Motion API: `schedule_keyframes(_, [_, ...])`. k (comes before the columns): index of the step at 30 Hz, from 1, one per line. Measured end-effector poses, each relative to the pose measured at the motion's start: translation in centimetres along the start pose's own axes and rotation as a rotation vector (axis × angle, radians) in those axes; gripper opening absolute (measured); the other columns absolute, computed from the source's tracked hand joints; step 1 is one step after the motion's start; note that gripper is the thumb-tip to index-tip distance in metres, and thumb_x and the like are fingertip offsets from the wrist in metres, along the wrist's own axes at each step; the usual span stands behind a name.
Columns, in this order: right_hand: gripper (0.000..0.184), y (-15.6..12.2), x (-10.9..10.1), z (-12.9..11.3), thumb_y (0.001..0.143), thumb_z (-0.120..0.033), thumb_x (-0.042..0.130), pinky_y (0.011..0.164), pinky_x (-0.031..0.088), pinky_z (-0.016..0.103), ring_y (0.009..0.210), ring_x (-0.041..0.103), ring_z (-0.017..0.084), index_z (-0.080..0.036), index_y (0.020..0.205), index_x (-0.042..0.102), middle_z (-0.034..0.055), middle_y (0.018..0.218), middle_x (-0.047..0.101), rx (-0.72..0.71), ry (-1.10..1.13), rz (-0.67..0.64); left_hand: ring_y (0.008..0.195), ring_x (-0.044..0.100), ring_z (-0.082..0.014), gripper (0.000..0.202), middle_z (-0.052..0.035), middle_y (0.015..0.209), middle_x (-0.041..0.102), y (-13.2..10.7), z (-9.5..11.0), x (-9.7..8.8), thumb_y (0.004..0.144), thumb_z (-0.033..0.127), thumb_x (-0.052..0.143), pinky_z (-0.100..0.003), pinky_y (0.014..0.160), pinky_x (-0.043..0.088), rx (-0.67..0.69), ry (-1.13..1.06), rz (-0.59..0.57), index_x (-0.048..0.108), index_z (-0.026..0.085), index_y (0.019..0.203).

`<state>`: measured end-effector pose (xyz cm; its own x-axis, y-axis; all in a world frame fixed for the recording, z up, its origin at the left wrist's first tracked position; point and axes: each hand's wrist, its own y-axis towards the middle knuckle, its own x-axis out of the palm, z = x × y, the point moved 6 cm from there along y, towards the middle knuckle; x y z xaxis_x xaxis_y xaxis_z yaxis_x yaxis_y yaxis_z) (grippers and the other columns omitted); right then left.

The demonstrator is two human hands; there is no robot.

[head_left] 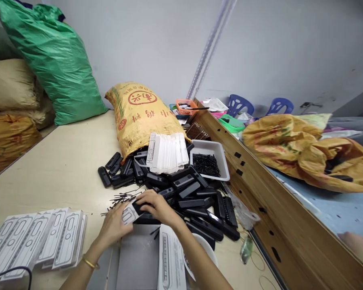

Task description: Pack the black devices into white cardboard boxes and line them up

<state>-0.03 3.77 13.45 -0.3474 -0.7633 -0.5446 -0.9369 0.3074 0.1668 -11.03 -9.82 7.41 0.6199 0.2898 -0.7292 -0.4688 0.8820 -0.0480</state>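
Observation:
My left hand (114, 226) grips a clear plastic blister tray (129, 213) at its near end. My right hand (157, 205) is curled over a black plastic part (139, 207) and presses it into that tray. Both hands work just in front of a heap of black plastic parts (184, 193) spilling from a yellow woven sack (139, 114). A gold bangle (90, 264) is on my left wrist. Thin black pins (121, 198) lie scattered beside my left hand.
Filled blister packs (39, 239) lie in a row at the near left. A stack of white cards (167, 153) and a white tray of black pins (210, 161) sit behind the heap. A wooden divider (260, 193) runs along the right. Green and tan sacks (57, 60) stand far left.

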Motion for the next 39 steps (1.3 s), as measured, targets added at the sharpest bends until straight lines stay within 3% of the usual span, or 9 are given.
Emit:
schedule_keyframes(4, [0.029, 1.4, 1.8, 2.6, 0.093, -0.025, 0.036, 0.082, 0.042, 0.028, 0.095, 0.058, 0.017, -0.021, 0.107, 0.061, 0.0044, 0.104, 0.065, 0.237, -0.233, 0.091, 0.096, 0.059, -0.0233, 0.051, -0.0075, 0.106, 0.063, -1.0, -1.7, -0.1, 0.064, 0.025, 0.058, -0.036, 0.085, 0.047, -0.074, -0.204, 0.131, 0.052, 0.018, 0.114])
schedule_keyframes(7, [0.017, 1.3, 3.4, 5.6, 0.083, -0.014, 0.049, 0.081, 0.039, 0.032, 0.092, 0.056, 0.023, -0.013, 0.081, 0.066, 0.0108, 0.087, 0.065, 0.394, -0.391, 0.114, 0.092, 0.061, -0.0229, 0.053, -0.0080, 0.102, 0.065, -1.9, -2.8, -0.3, 0.065, 0.031, 0.062, -0.037, 0.083, 0.049, -0.163, -0.349, 0.206, 0.052, 0.015, 0.114])
schedule_keyframes(11, [0.015, 0.3, 4.5, 7.3, 0.075, -0.007, 0.055, 0.081, 0.037, 0.032, 0.092, 0.056, 0.024, -0.014, 0.064, 0.062, 0.0114, 0.080, 0.064, 0.431, -0.415, 0.108, 0.097, 0.060, -0.0223, 0.061, -0.0078, 0.107, 0.063, -2.1, -1.0, 0.6, 0.064, 0.032, 0.064, -0.038, 0.089, 0.048, -0.127, -0.447, 0.240, 0.048, 0.015, 0.121])
schedule_keyframes(17, [0.018, -1.5, 1.3, 7.4, 0.076, -0.016, 0.056, 0.066, 0.044, 0.026, 0.066, 0.061, 0.017, -0.017, 0.060, 0.063, 0.0037, 0.066, 0.064, 0.450, -0.270, 0.280, 0.119, 0.047, -0.0253, 0.071, -0.0103, 0.123, 0.055, -1.7, 2.4, 3.1, 0.066, 0.029, 0.062, -0.041, 0.102, 0.036, -0.081, -0.436, 0.209, 0.038, 0.017, 0.132])
schedule_keyframes(22, [0.031, -4.8, -4.3, 4.3, 0.088, -0.036, 0.041, 0.060, 0.052, 0.028, 0.062, 0.064, 0.016, -0.015, 0.096, 0.064, 0.0050, 0.073, 0.067, 0.403, -0.053, 0.645, 0.126, 0.041, -0.0237, 0.069, -0.0086, 0.132, 0.048, -1.6, 3.9, 4.2, 0.067, 0.021, 0.059, -0.038, 0.105, 0.032, -0.051, -0.448, 0.167, 0.038, 0.020, 0.132])
schedule_keyframes(25, [0.027, -6.2, -6.2, 2.7, 0.081, -0.040, 0.055, 0.058, 0.053, 0.028, 0.058, 0.063, 0.016, -0.017, 0.089, 0.066, 0.0022, 0.066, 0.066, 0.295, 0.118, 0.873, 0.126, 0.040, -0.0239, 0.069, -0.0093, 0.134, 0.046, -1.6, 4.2, 4.8, 0.067, 0.019, 0.058, -0.038, 0.105, 0.032, -0.048, -0.436, 0.134, 0.037, 0.019, 0.132])
schedule_keyframes(31, [0.022, -5.2, -5.2, 4.6, 0.078, -0.037, 0.056, 0.053, 0.054, 0.027, 0.053, 0.061, 0.015, -0.021, 0.073, 0.070, 0.0020, 0.067, 0.068, 0.263, -0.002, 0.847, 0.126, 0.040, -0.0229, 0.070, -0.0100, 0.136, 0.044, -1.7, 3.3, 5.3, 0.069, 0.022, 0.055, -0.038, 0.104, 0.034, -0.069, -0.368, 0.121, 0.032, 0.018, 0.135])
schedule_keyframes(36, [0.029, -5.8, -5.9, 5.6, 0.082, -0.033, 0.051, 0.064, 0.055, 0.030, 0.058, 0.063, 0.015, -0.023, 0.102, 0.068, 0.0034, 0.085, 0.071, 0.262, -0.069, 0.876, 0.128, 0.038, -0.0234, 0.070, -0.0129, 0.138, 0.042, -1.5, 3.5, 5.5, 0.070, 0.022, 0.055, -0.039, 0.106, 0.032, -0.041, -0.346, 0.109, 0.030, 0.014, 0.136])
schedule_keyframes(39, [0.032, -6.1, -6.3, 6.3, 0.083, -0.031, 0.048, 0.066, 0.054, 0.030, 0.058, 0.064, 0.015, -0.023, 0.109, 0.065, 0.0024, 0.082, 0.071, 0.336, -0.122, 0.835, 0.127, 0.039, -0.0237, 0.070, -0.0134, 0.136, 0.043, -1.6, 4.1, 5.8, 0.071, 0.022, 0.055, -0.040, 0.105, 0.033, -0.028, -0.350, 0.100, 0.030, 0.015, 0.136])
